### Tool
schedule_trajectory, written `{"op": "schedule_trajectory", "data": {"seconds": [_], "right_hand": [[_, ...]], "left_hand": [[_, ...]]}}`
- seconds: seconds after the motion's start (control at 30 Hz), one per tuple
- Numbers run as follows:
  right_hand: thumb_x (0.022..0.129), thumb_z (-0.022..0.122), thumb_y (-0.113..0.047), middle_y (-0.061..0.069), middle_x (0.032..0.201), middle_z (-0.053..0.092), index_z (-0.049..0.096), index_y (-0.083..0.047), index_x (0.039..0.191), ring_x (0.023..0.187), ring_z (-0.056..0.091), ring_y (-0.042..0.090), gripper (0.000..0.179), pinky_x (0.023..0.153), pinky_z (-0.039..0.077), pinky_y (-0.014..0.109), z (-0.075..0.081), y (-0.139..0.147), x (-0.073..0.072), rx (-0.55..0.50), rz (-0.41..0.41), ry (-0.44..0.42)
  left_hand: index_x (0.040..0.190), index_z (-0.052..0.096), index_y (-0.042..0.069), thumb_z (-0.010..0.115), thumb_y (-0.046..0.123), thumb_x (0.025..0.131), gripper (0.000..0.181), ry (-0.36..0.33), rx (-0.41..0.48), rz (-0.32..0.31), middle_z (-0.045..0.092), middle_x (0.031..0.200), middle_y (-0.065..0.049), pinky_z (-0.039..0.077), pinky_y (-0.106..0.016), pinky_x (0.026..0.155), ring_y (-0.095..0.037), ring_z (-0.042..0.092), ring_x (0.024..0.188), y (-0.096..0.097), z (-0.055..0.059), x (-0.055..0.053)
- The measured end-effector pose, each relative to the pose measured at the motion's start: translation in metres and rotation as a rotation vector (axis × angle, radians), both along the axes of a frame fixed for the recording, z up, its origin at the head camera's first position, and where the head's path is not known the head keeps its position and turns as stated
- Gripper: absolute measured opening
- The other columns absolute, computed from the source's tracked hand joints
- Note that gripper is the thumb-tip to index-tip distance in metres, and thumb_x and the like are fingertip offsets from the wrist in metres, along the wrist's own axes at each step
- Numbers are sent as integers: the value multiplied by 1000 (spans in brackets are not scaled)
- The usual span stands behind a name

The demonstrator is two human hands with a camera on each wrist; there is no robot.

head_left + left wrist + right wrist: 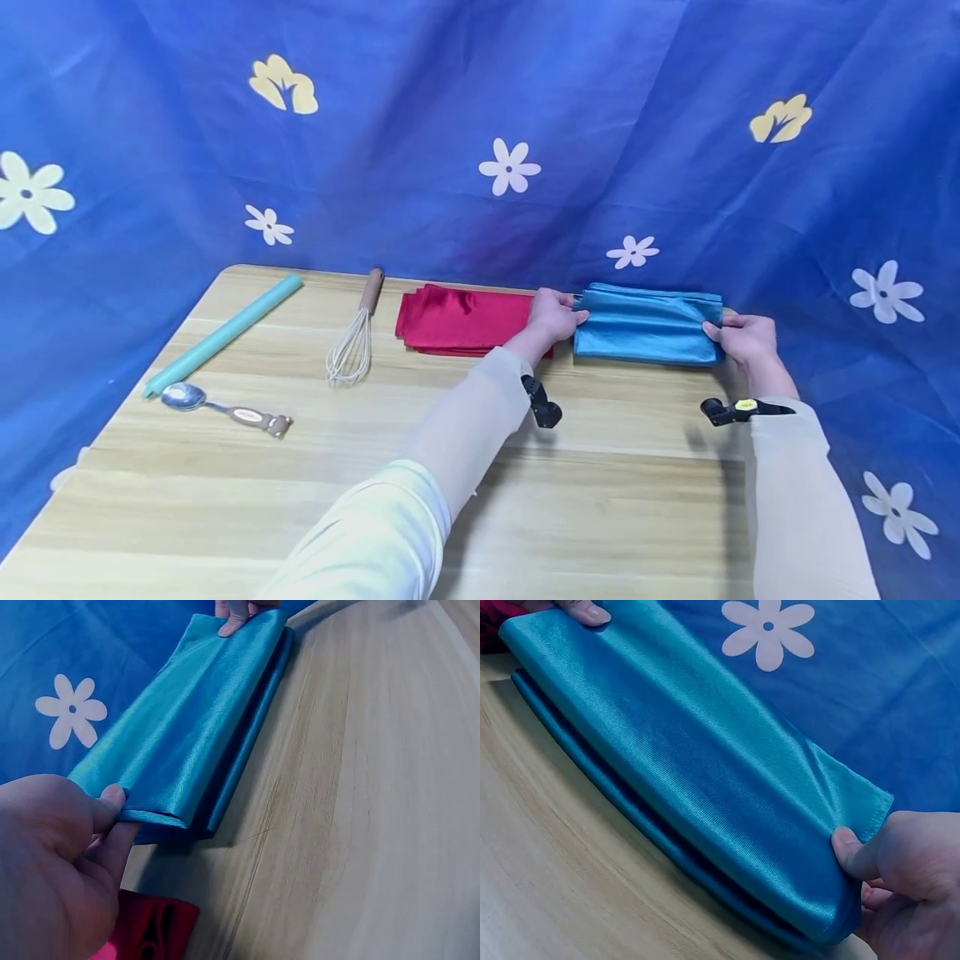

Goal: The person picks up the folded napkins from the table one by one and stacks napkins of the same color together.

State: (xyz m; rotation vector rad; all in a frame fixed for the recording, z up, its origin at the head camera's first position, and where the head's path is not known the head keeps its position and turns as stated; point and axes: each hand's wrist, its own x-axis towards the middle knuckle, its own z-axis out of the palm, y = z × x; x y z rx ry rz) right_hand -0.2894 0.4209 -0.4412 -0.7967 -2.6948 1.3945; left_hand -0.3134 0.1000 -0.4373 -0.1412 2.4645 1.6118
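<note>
A folded teal-blue satin cloth (648, 325) lies at the back right of the table, its layers showing along the front edge in both wrist views. My left hand (553, 317) pinches its left end between thumb and fingers, as the left wrist view shows (56, 862). At the opposite end, my right hand (752, 340) grips the cloth, thumb on top and fingers underneath (919, 877). Beneath and beside my left wrist is a folded red satin cloth (468, 321), its right end partly hidden by that hand.
Left of the red cloth lies a whisk (352, 342) with a brown handle. Farther left are a turquoise roll (225, 335) and a metal spoon (225, 408) with a bear-shaped handle end. A blue flowered curtain (420, 167) hangs right behind the wooden table (315, 508).
</note>
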Motion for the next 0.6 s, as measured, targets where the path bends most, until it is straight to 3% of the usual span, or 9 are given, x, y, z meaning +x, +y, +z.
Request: {"op": "schedule_trajectory", "data": {"seconds": [0.23,0.43,0.5,0.6], "right_hand": [[104,69,-21,22,152,50,57,6,147,135,49,32,53,107,46,40,-8,-2,-4,-27,-22,17],[106,66,-19,32,146,54,54,12,146,135,51,40,53,110,46,47,-13,3,-4,48,106,-6],[107,65,-19,34,143,56,53,14,146,129,56,37,52,102,51,40,-13,6,-2,55,146,-4],[106,66,-18,33,139,59,55,15,143,109,63,19,51,84,52,20,-13,12,0,48,169,25]], "left_hand": [[125,74,5,79,22,99,32,-9,-5,23,70,128,-9,55,-34,97,-23,65,119,6,-10,-5],[129,72,4,77,17,100,32,-58,1,-55,70,127,-9,55,-35,97,-25,64,121,4,-14,-7],[129,72,5,77,15,99,32,-67,-28,-98,69,128,-9,56,-36,96,-25,63,120,2,-12,-8],[130,70,5,79,16,98,35,-68,-87,-167,69,129,-9,56,-37,94,-24,66,115,1,-8,-11]]}}
